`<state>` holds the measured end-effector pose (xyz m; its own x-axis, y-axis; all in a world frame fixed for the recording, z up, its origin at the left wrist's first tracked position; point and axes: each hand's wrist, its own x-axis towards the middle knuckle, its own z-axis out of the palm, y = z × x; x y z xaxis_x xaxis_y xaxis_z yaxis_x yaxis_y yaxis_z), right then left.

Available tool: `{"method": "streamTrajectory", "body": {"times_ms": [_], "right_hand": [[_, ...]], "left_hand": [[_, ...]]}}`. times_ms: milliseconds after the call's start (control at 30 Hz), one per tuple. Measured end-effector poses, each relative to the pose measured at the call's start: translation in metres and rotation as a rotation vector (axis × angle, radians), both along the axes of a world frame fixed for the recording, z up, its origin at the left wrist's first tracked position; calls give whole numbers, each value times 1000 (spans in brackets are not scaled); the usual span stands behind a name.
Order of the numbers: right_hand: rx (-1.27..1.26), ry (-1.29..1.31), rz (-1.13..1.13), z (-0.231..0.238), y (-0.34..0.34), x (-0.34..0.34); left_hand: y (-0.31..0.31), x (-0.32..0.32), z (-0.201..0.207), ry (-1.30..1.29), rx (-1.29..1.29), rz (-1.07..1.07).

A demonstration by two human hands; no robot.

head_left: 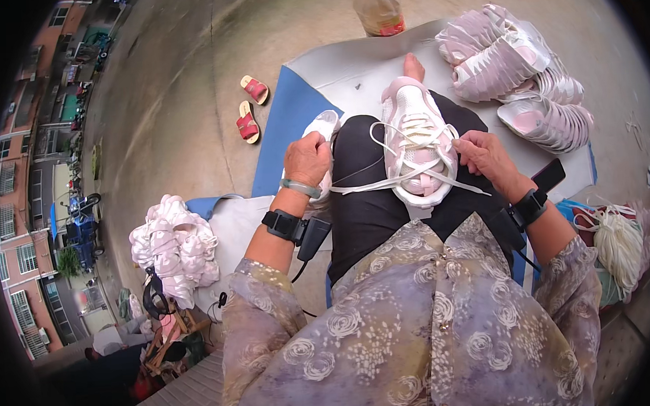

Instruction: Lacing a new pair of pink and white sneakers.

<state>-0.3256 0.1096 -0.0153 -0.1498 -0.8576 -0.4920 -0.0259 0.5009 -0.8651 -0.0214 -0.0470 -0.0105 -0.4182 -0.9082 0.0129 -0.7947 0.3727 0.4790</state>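
A pink-and-white sneaker upper (407, 110) lies across my lap, its toe pointing toward me. White shoelace (368, 187) criss-crosses its front, with loose ends trailing to both sides. At the upper's right edge, my right hand (484, 158) pinches the lace between thumb and fingers. My left hand (308, 160) is closed, off to the left of the upper; what its fingers hold is hidden. A thin dark line runs between that hand and the upper. Just beyond my left hand, partly covered by it, rests another white shoe upper (324, 122).
Nested shoe uppers (498, 65) are stacked at the far right. A heap of pale uppers (173, 248) sits at the left. White lace bundles (618, 250) hang at the right. Red slippers (247, 124) and a jug of brown liquid (379, 13) stand on the ground beyond.
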Motion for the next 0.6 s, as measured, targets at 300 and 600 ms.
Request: {"method": "streamTrajectory", "body": {"times_ms": [300,600], "right_hand": [[-17,-48,-87,-15,9,0],[-10,-31,-112,-24,9,3]], "left_hand": [[-10,48,-42,-555,-7,348],[-21,94,-84,-421,327,442]]}}
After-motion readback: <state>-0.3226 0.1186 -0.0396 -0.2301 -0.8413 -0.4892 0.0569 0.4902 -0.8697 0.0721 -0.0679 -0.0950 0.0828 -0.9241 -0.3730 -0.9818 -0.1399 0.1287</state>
